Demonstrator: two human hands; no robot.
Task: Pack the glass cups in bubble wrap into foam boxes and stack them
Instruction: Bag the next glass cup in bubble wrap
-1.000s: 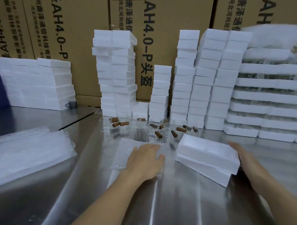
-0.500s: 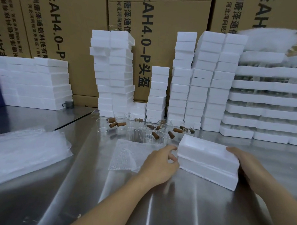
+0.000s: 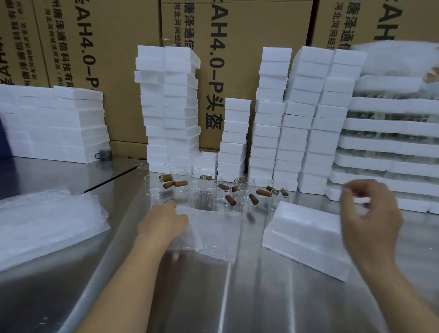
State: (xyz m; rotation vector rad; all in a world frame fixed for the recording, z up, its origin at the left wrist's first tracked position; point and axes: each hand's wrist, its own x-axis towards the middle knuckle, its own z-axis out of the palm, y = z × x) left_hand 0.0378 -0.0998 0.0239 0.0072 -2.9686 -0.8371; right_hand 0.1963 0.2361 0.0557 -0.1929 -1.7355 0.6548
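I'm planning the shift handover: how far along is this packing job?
Done: tall stacks of foam boxes stand at the back, though what they hold isn't visible. In hand: the left hand grips a bubble wrap sheet; the right hand, blurred, hovers over a foam box beside it. Left: many glass cups stand unwrapped on the table.
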